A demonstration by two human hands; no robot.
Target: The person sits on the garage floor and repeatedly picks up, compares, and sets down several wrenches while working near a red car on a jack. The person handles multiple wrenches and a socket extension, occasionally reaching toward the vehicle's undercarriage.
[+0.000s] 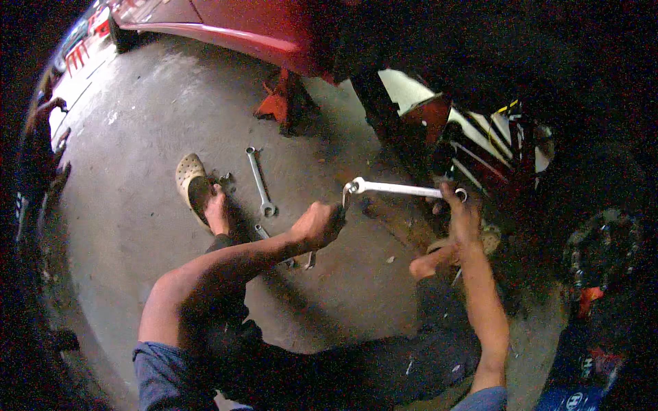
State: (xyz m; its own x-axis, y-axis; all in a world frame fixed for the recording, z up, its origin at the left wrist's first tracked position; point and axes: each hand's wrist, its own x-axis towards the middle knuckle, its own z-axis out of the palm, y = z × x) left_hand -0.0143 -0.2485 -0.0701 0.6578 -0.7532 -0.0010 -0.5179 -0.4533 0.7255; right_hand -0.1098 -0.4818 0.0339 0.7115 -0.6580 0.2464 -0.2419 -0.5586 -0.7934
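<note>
A long silvery combination wrench [404, 188] lies nearly level in front of me. My right hand [460, 216] is closed around its ring end. The wrench's other end meets a small curved metal piece [347, 194] that sticks up from my left hand [319, 225]. That hand is a fist, and the rest of what it grips is hidden. On the concrete floor to the left lies another combination wrench [260, 183]. Closer to me, my left forearm partly covers a smaller wrench [263, 233] and a metal tool end [310, 260].
A red car [240, 27] stands ahead, with a red jack stand [277, 103] beneath its edge. Dark car parts [425, 120] fill the right side. A beige clog [190, 175] is on my left foot. A blue object [576, 383] sits at lower right.
</note>
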